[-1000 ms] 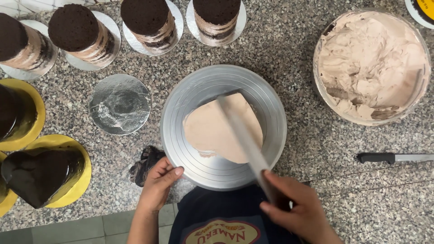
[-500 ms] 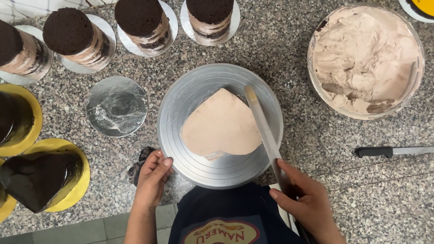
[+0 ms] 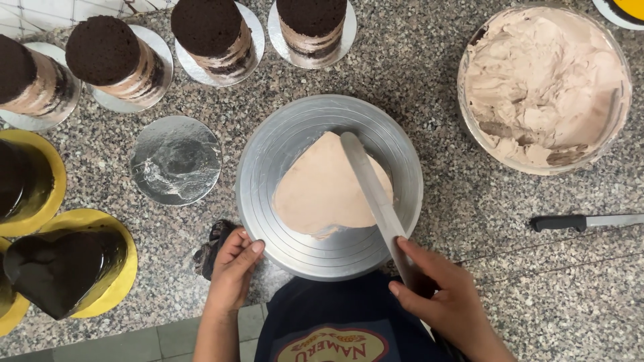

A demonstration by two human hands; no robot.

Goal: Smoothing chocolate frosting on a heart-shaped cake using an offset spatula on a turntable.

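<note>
A round metal turntable [image 3: 282, 144] stands on the granite counter in front of me. On it sits a heart-shaped cake [image 3: 318, 191] coated in pale brown cream. My right hand [image 3: 443, 298] grips the handle of a long flat spatula [image 3: 369, 188], whose blade lies across the cake's right side. My left hand [image 3: 235, 271] rests against the turntable's near left rim, fingers curled on its edge.
A large bowl of brown cream [image 3: 543, 87] sits at the right, a black-handled knife [image 3: 583, 221] below it. Several tall dark layer cakes [image 3: 107, 60] on silver boards line the back. An empty silver board [image 3: 176, 159] and glazed heart cakes on yellow boards [image 3: 67, 268] are at left.
The spatula blade swung from the cake's right edge back across its top, and the cake turned on the turntable. My left hand stayed at the rim.
</note>
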